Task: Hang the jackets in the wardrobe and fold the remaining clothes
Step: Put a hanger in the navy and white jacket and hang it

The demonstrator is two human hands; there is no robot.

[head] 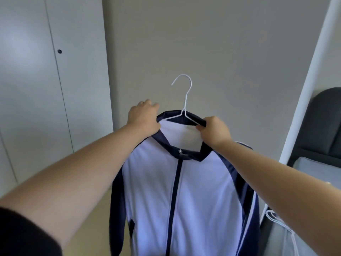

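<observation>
A white jacket (195, 191) with navy collar, navy sleeves and a navy zip hangs in front of me on a white wire hanger (185, 100). The hanger's hook points up and left, free in the air before a grey wall. My left hand (143, 117) grips the collar at the left shoulder. My right hand (215, 131) pinches the collar and the hanger's arm at the right shoulder. The jacket's lower part runs out of the frame.
Closed pale wardrobe doors (36, 80) with a small round lock stand at the left. A white upright post (313, 71) rises at the right, with a dark chair (323, 122) behind it. More white wire hangers (276, 218) lie at the lower right.
</observation>
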